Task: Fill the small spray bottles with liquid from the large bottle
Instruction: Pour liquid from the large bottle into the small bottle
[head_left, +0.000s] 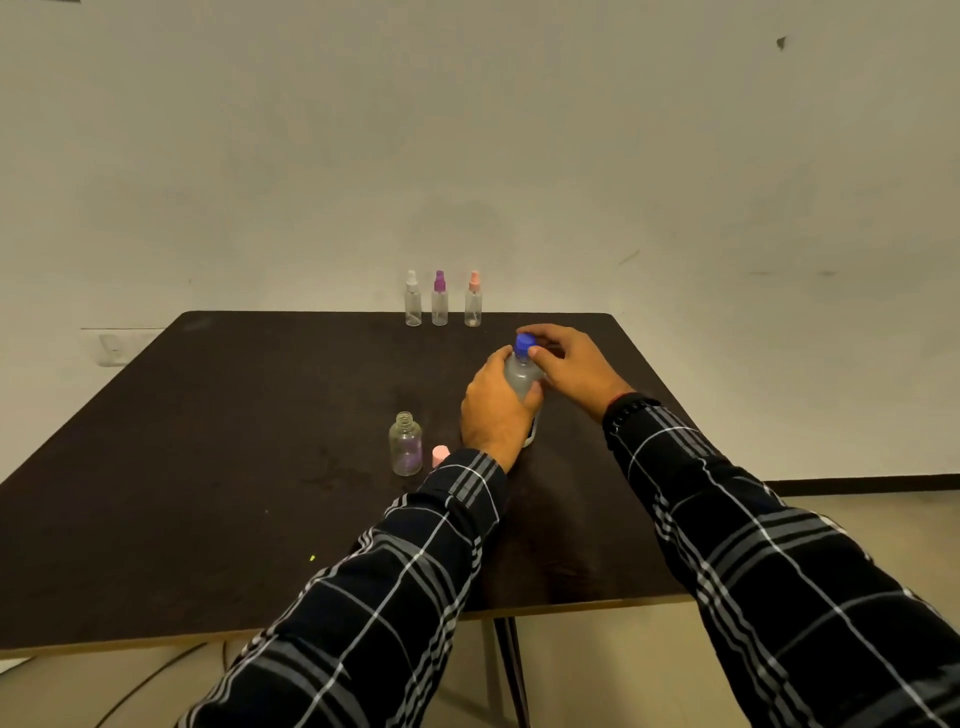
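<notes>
Standing upright near the middle of the dark table, the large bottle is gripped round its cloudy body by the left hand. The right hand pinches its blue cap with curled fingers. Just left of it stands a small clear bottle, neck open, with a pink cap beside it. Along the far edge stand a white-topped sprayer, a purple-topped sprayer and a peach-topped sprayer. How full any of them is, I cannot tell.

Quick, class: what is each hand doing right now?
Left hand: closed around the large bottle.
Right hand: pinching the blue cap on that bottle.
</notes>
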